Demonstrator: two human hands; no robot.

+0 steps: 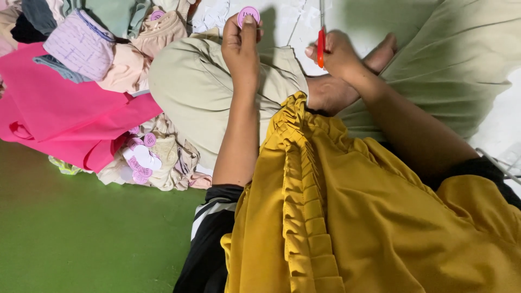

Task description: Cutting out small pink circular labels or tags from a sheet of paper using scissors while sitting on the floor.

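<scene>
I see the yellow pleated garment (336,217) draped just below both my hands, and a pink bag (59,114) well off to the left. My right hand (337,53) is closed around red-handled scissors (321,40). My left hand (241,46) pinches a round purple tag (248,14) at its fingertips.

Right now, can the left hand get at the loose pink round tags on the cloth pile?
Probably yes: the loose pink tags lie uncovered beside the left forearm, but the left hand already pinches one round tag.
</scene>
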